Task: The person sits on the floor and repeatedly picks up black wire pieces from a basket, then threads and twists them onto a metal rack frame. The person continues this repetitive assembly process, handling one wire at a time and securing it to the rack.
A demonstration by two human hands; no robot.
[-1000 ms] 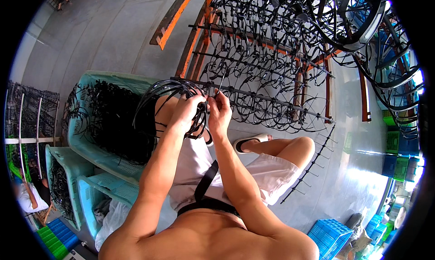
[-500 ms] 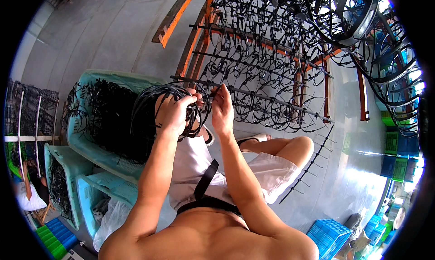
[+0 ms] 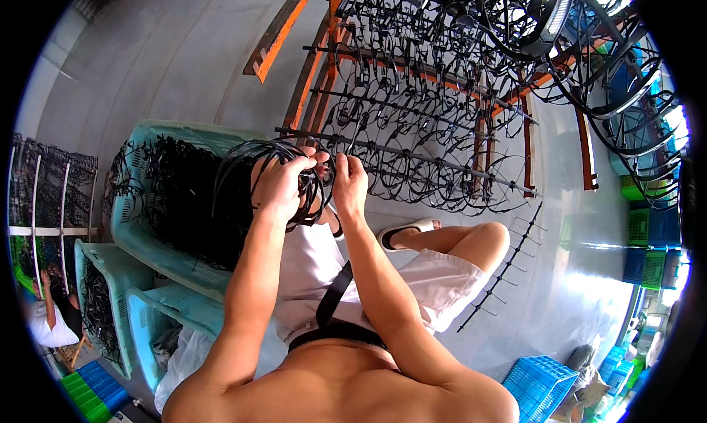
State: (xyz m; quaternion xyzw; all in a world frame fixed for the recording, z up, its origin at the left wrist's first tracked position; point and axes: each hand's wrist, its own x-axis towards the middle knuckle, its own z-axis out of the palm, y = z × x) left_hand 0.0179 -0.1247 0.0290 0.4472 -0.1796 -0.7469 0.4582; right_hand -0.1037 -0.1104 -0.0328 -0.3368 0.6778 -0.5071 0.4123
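My left hand is closed around a bundle of thin black plastic loops, which fan out to its left and hang below its fingers. Close beside it on the right, my right hand has its thumb and fingertips pinched together at the bundle's right edge. Whatever lies between those fingertips is too small to make out. Beyond both hands stands an orange rack, its dark rods hung with many similar black loops. The nearest rod passes just past my right fingertips.
A pale teal crate heaped with black parts stands at my left, with more crates below it. A spiked rod lies right of my knee. A blue crate sits at lower right. Another person is at far left.
My right hand has drawn back from the rack's nearest rod, down and left toward the bundle. My left hand stays nearly in place, still holding the loops.
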